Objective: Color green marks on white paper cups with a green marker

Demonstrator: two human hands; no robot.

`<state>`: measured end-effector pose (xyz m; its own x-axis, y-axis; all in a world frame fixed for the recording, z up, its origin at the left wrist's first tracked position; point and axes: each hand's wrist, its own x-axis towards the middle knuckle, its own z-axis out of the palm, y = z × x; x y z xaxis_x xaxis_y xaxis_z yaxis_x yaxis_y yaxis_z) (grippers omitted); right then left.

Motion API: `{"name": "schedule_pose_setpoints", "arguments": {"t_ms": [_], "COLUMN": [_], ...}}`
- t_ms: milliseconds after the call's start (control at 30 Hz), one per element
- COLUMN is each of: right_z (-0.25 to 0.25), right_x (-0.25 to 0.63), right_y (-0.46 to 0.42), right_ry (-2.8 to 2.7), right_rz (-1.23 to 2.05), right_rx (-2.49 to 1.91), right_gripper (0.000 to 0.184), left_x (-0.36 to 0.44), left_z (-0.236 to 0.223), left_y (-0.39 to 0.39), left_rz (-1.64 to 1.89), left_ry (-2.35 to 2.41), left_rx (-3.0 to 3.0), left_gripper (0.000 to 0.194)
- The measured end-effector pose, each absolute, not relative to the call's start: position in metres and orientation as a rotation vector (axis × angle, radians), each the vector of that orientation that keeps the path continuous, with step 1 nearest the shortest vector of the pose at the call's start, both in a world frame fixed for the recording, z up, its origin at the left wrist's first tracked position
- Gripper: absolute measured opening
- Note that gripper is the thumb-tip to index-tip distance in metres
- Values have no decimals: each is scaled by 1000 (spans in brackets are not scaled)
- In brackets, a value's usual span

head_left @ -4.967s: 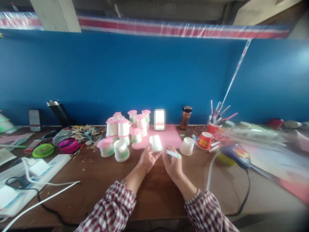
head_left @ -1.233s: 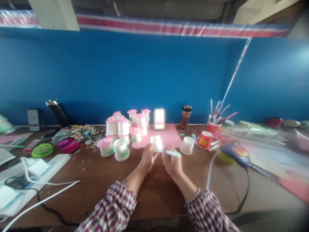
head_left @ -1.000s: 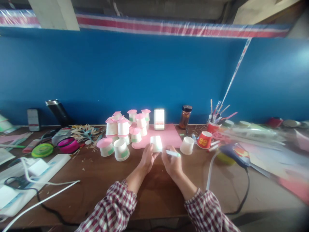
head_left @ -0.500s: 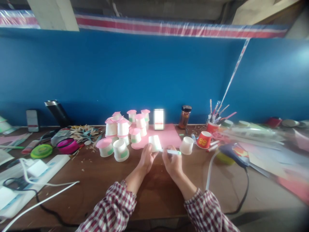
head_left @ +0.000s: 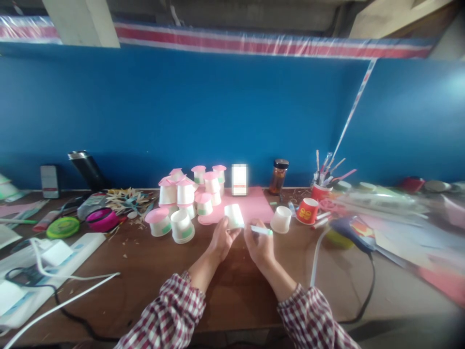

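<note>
My left hand (head_left: pixel 220 240) is closed round a white paper cup (head_left: pixel 233 215), held tilted above the table with some green near its lower edge. In my right hand (head_left: pixel 259 245) is a white marker (head_left: pixel 260 230) with a green end pointing right; its other end is close to the cup, and I cannot tell whether it touches. Another white paper cup (head_left: pixel 281 219) stands upside down to the right. To the left are a pair of stacked cups (head_left: pixel 182 226) and several cups with pink paper tops (head_left: pixel 185 191), some marked green.
Pink paper (head_left: pixel 254 203) lies behind my hands. On the right are a red cup (head_left: pixel 307 211), a glue gun (head_left: pixel 352 232), a jar (head_left: pixel 279 177) and a holder with sticks (head_left: pixel 321 191). Leftward are a power strip (head_left: pixel 83 254), wood sticks (head_left: pixel 129 201) and a flask (head_left: pixel 87 169).
The marker has shifted slightly in my right hand's grip and its tip end has drawn a little away from the cup. The cup and my left hand are nearly still.
</note>
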<state>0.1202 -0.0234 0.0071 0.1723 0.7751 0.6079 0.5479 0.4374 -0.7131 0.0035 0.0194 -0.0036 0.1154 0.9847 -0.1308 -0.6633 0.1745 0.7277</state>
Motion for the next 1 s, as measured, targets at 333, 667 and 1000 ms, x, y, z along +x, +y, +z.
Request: {"name": "schedule_pose_setpoints", "arguments": {"t_ms": [333,667,1000], "right_z": [5,10,8], "right_x": [119,119,120], "right_y": [-23,-26,-24], "right_ry": [-1493,-1503,-1459], "right_rz": [221,270,275], "right_rx": [-1236,-1160,-1174], "right_gripper": [19,17,18], "left_x": [4,2,3], "left_z": [-2,-2,-9], "left_y": [18,20,22], "left_rz": [1318,1303,1315], "left_ry": [671,703,594], "left_rx": [568,546,612], "left_gripper": [30,32,34]}}
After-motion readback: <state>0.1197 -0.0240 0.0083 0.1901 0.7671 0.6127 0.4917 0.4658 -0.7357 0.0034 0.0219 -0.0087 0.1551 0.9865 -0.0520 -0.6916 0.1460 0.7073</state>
